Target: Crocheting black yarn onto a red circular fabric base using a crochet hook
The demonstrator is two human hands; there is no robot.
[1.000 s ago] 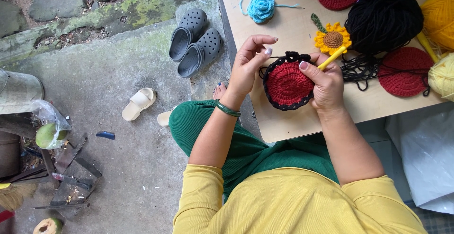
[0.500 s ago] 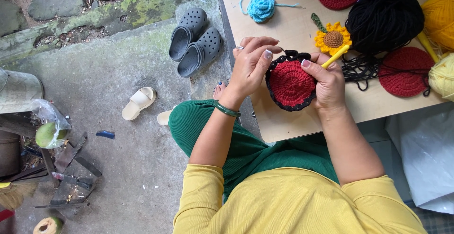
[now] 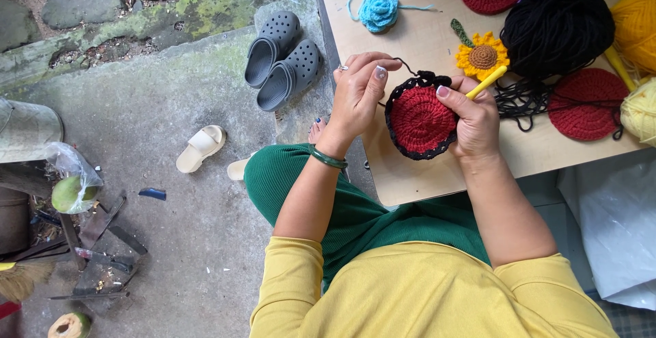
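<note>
**Three red rounds, one in hand**

So the left hand (image 3: 359,95) pinches the black-edged red round (image 3: 420,119) over the table (image 3: 437,174); the right hand (image 3: 475,116) grips it plus a yellow hook (image 3: 486,82), tip hidden. Two more red rounds, one cut off up top. One black yarn ball (image 3: 557,27), two grey clogs (image 3: 280,61).

I saw a round red crochet disc (image 3: 421,121) edged in black, held flat just above the worktop edge. A yellow crochet hook (image 3: 486,82) slanted up beside it, and black yarn (image 3: 403,65) looped off its top rim.
</note>
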